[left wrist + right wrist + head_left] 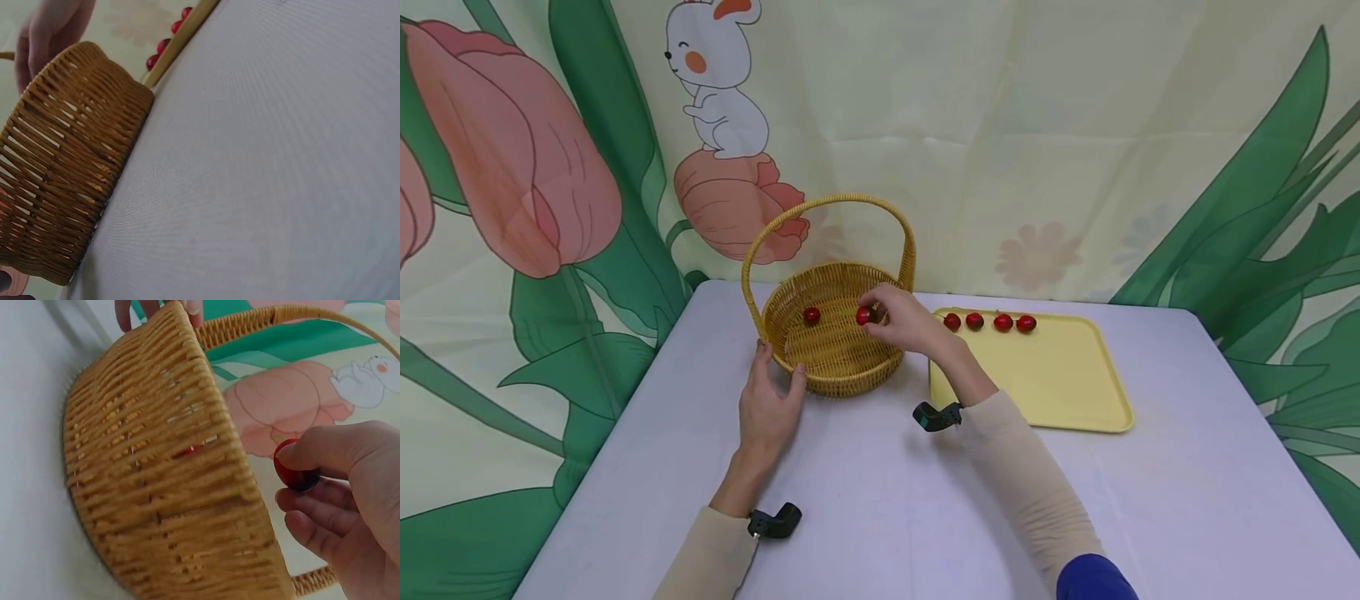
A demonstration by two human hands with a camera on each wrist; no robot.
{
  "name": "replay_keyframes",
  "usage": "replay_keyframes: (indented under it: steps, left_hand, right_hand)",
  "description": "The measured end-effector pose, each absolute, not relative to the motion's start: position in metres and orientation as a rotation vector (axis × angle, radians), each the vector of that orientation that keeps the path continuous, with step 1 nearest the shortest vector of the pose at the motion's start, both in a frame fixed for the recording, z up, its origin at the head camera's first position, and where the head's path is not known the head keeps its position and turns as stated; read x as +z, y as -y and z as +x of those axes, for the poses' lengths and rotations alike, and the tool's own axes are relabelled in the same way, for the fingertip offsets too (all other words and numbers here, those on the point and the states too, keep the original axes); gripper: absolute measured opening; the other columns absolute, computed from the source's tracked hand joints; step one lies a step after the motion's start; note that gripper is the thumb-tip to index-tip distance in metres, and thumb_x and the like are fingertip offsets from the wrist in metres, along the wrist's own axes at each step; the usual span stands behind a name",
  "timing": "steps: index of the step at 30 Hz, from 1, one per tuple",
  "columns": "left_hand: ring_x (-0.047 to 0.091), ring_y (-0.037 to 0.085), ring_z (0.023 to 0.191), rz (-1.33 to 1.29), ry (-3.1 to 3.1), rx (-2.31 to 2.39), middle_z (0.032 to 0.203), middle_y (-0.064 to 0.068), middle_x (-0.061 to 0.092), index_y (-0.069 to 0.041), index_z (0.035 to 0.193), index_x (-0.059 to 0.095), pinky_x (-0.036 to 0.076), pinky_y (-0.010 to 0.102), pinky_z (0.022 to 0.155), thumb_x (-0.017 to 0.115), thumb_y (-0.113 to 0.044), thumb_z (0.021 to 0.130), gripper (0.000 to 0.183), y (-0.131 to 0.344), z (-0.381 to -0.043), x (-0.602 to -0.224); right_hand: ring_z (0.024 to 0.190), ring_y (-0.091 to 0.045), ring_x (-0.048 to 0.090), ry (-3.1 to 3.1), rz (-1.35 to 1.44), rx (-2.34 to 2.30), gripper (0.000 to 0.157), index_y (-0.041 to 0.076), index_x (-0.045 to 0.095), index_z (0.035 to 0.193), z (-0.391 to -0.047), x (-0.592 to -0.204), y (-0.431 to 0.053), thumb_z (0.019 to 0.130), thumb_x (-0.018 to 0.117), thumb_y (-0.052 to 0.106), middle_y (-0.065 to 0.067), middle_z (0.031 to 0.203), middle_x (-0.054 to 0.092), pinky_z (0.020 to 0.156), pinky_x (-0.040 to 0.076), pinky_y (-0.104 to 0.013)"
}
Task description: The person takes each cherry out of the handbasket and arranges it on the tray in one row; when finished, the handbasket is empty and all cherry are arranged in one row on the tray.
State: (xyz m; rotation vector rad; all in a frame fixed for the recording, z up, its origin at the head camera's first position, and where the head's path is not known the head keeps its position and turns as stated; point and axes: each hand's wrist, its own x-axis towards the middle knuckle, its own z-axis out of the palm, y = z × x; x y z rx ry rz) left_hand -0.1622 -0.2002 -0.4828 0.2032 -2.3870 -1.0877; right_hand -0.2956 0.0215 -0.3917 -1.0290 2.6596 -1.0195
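Observation:
A round wicker basket (842,385) with a tall arched handle stands on the table, left of centre. My left hand (771,408) holds its front-left rim near the foot of the handle; in the right wrist view a fingertip (194,307) laps over that rim. My right hand (901,318) pinches a dark red cherry (290,464) between thumb and fingers, above the right side of the basket's opening. Inside the basket lies another cherry (812,316), toward the left. Several more cherries (1003,322) sit in a row along the tray's back edge.
To the right of the basket a shallow yellow tray (1060,383) lies on the white-covered table (865,500). Behind the table hangs a cloth backdrop (970,167) printed with tulips and a rabbit. My right forearm crosses over the tray's left edge.

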Motion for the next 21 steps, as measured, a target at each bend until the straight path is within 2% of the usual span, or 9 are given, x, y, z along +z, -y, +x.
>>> replay_keyframes:
  steps: [12,21]
  left_hand:
    - [0.035,0.036,0.148,0.185,2.367,-1.103,0.158,0.025,0.036,0.005,0.148,0.04,0.035,0.052,0.117,0.058,-0.041,0.097,0.071,0.201,-0.163,-0.483]
    - [0.034,0.034,0.149,0.208,2.38,-1.113,0.161,0.022,0.032,0.003,0.151,0.038,0.035,0.051,0.118,0.058,-0.042,0.097,0.072,0.2,-0.162,-0.483]
  right_hand:
    - [0.095,-0.021,0.061,-2.679,-1.042,-1.094,0.035,0.005,0.062,0.126,-0.292,-0.386,-0.056,0.091,0.066,0.011,-0.008,0.113,0.062,0.081,0.054,-0.032]
    - [0.095,-0.023,0.064,-2.737,-1.047,-1.181,0.035,0.001,0.063,0.125,-0.297,-0.391,-0.088,0.09,0.066,0.008,-0.012,0.113,0.064,0.082,0.055,-0.039]
